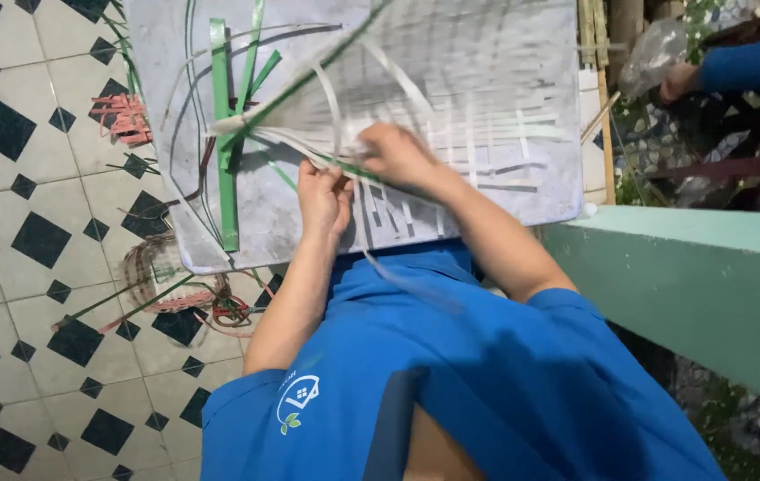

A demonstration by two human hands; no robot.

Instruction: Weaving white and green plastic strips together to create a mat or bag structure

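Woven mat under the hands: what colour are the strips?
White strips in the woven mat, with green strips along its left edge; seen from the head view.

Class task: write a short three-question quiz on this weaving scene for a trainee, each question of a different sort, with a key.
1. True or false: both hands rest on the woven mat.
2. Which colour is the long flat strip lying on the board? A red B green C black
3. Fill in: the floor tiles are white with black ____.

Key: 1 true: left hand and right hand touch the mat's near edge. 2 B. 3 diamonds.
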